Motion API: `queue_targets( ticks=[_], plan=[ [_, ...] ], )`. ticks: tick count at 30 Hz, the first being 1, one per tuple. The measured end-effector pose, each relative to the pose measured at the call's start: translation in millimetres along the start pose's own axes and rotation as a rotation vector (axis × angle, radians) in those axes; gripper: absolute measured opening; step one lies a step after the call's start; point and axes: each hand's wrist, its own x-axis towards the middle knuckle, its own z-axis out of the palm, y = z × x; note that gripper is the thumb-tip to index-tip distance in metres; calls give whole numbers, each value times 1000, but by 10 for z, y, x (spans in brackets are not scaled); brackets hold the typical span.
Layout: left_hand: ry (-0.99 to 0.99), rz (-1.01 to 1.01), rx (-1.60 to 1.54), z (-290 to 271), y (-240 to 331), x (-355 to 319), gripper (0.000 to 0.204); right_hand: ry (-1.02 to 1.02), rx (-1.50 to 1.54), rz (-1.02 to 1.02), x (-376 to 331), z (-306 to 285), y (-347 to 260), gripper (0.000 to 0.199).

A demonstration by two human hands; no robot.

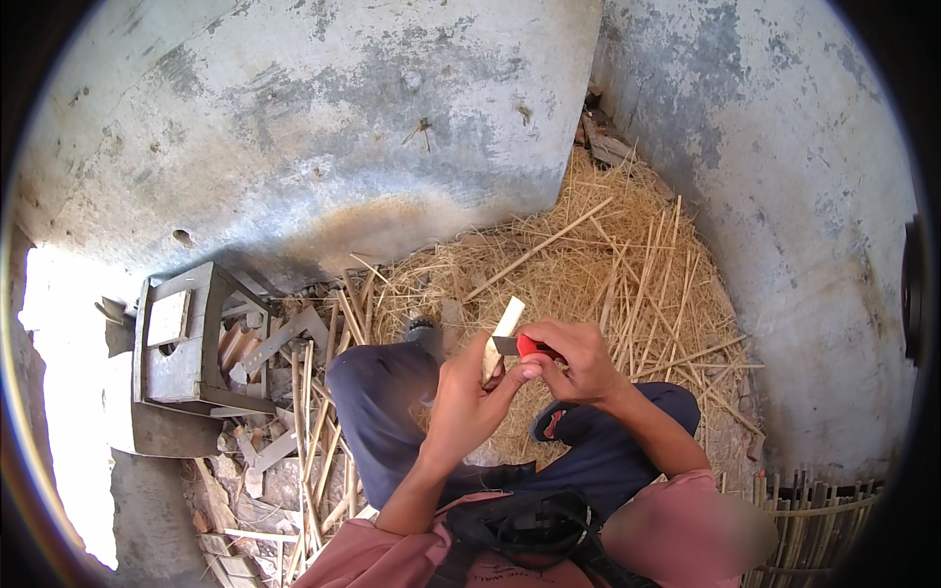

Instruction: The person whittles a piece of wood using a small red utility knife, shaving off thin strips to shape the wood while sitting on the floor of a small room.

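- Your left hand (469, 392) is near the centre of the frame, closed around the lower part of a pale wooden strip (502, 333); the strip stands up from your fingers and leans a little to the right.
- Your right hand (578, 365) is just to the right of it, closed on a knife with a red handle (524, 345). The short blade points left and touches the strip.
- Both hands are close together, and your left thumb presses near the red handle.
- Under the hands you see your knees in dark trousers (392, 402).
- Behind the hands, in the centre and right of the frame, lies a heap of straw and thin bamboo splinters (608, 265).
- At the left of the frame a small grey wooden stool (186, 343) lies on its side, with wood scraps beside it.
- A grey stained wall (343, 118) fills the upper part.
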Motion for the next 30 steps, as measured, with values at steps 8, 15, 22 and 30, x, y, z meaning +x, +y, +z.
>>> queue_targets(
  ticks=[8, 15, 22, 30],
  plan=[
    [-8, -94, -132, 68, -106, 0, 26, 52, -45, 31, -4, 23, -46, 27],
    [56, -91, -89, 119, -86, 15, 26, 88, -140, 49, 7, 49, -94, 27],
    [74, -126, -37, 109, -44, 49, 28, 91, -224, 20, 69, -6, -55, 27],
    [1, -175, 65, 151, -114, -333, 29, 405, -258, 505, 354, -850, 496, 32]
  ],
)
